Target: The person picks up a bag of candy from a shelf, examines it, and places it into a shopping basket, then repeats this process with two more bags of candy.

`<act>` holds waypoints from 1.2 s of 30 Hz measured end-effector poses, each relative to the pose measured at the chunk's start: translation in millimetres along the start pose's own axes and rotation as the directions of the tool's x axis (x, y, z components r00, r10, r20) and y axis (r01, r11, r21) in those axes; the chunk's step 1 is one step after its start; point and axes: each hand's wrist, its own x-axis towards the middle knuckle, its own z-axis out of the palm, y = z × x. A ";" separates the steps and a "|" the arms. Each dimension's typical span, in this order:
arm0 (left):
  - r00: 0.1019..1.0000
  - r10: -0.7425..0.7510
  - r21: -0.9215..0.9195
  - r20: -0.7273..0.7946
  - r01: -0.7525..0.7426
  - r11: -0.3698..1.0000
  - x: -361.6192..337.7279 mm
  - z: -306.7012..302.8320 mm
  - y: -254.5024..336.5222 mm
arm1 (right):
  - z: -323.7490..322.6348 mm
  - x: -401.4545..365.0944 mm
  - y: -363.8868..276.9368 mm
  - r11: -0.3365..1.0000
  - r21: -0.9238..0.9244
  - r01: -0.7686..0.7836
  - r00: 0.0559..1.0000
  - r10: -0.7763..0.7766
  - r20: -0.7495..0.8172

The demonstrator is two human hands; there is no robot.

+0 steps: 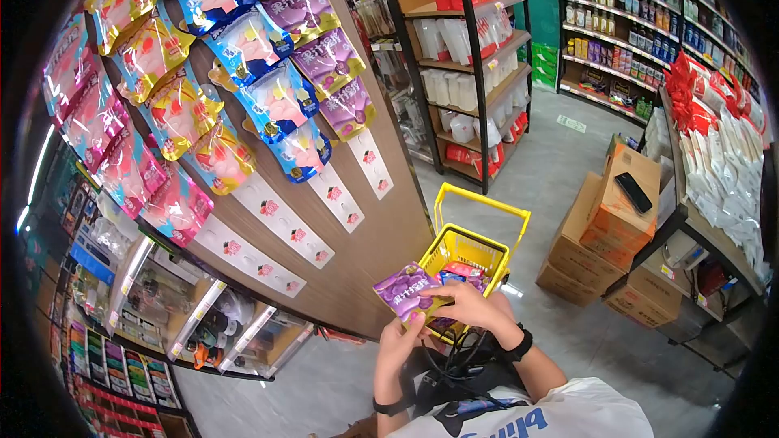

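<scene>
A purple snack bag [403, 290] with white lettering is held up in front of my body. My left hand [397, 346] grips its lower edge, thumb on the front. At the bag's right side, my right hand [469, 307] is closed on it, fingers lying across the printed front. Just behind my hands stands a yellow shopping basket [439, 250] with a raised handle. Several colourful packets [463, 271] lie inside it, partly covered by my right hand. Dark cords hang below my hands.
On the left, a brown panel [389, 235] carries hanging strips of pink, yellow, blue and purple snack bags [339, 61]. Stacked cardboard boxes [572, 247] stand at right, with a black phone [633, 192] on top. A wooden shelf rack [479, 65] stands ahead.
</scene>
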 end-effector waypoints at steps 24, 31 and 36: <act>0.952 0.202 0.164 -0.231 -0.167 0.972 10.2 -23.0 -23.8 | 1.5 9.5 22.6 0.827 0.551 -0.114 0.993 0.099 0.057; 0.974 0.215 0.475 -0.067 -0.159 0.866 12.0 -28.5 -37.1 | 8.8 19.4 72.4 0.764 0.642 -0.068 0.960 0.225 -0.166; 0.980 0.170 0.350 -0.105 -0.123 0.929 15.6 -28.7 -44.2 | 1.2 15.8 83.8 0.834 0.539 -0.119 0.935 0.277 -0.221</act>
